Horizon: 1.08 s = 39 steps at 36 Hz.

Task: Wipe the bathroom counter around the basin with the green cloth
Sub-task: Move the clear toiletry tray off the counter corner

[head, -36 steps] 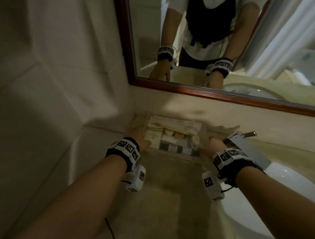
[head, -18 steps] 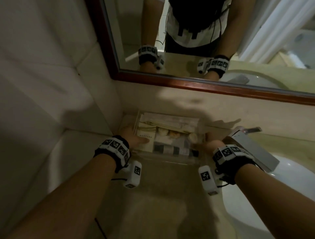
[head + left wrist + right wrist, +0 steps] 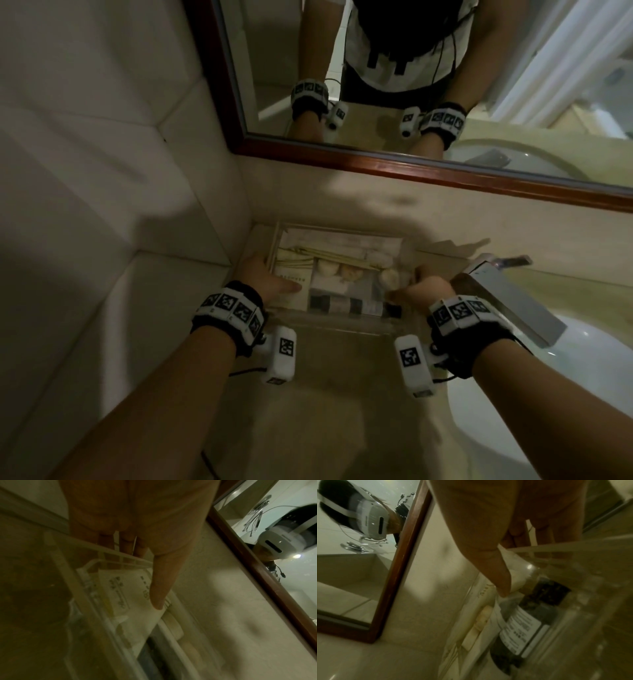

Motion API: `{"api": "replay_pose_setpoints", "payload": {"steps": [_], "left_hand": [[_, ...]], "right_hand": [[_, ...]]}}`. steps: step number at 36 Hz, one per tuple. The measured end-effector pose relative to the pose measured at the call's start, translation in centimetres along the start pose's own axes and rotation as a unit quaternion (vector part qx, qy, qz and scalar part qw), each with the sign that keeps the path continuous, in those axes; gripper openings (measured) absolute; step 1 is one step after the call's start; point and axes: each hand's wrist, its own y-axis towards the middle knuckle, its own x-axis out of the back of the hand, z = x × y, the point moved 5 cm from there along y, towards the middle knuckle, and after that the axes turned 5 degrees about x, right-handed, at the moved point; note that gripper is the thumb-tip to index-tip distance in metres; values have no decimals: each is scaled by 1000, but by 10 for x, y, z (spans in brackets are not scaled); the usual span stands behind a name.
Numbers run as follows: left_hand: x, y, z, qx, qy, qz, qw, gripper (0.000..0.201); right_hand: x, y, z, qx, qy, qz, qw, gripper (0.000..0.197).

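At the far left the tiled wall [image 3: 102, 205] meets the counter [image 3: 325, 404] in a corner, and your left hand [image 3: 263, 279] is right there, gripping the left end of the clear plastic tray [image 3: 346, 323]. The left wrist view shows your thumb lying over the rim onto a printed sachet [image 3: 118, 595] while the fingers [image 3: 126, 546] wrap the outside of the wall.

In the middle, the tray sits against the back wall under the wood-framed mirror [image 3: 411, 168], packed with toiletries: paper packets, a few pale round soaps [image 3: 337, 270] and a dark bottle with a white label [image 3: 520, 630] lying on its side.

Your right hand [image 3: 424, 289] grips the right end the same way, thumb inside on a white packet, fingers outside. Just beside it stands the flat metal faucet [image 3: 507, 294], and further right the white basin [image 3: 513, 421].

The green cloth does not appear in any view, so you cannot say where it is; wiping has not begun. This looks like clearing the tray off the spot to be wiped.

The risks, as a judgement: the tray is loosely filled, so tilting it as you lift could roll the bottle and spill soaps onto the counter or into the basin. Your right knuckles are close to the faucet; swinging right could knock the tray against it. Thin clear walls may flex if you squeeze unevenly.
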Motion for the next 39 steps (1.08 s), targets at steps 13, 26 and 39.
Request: {"api": "replay_pose_setpoints", "payload": {"steps": [13,26,39], "left_hand": [[13,-53,27,6,-106,-34,994,78],[32,-124,81,49,-133,-76,987,71],[57,-182,170,159,-206,-193,946,75]], "right_hand": [[16,-36,20,75,-8,-30,997,54],[-4,-80,43,123,-59,19,990,59],[-63,-109,116,205,-135,70,967,56]]}}
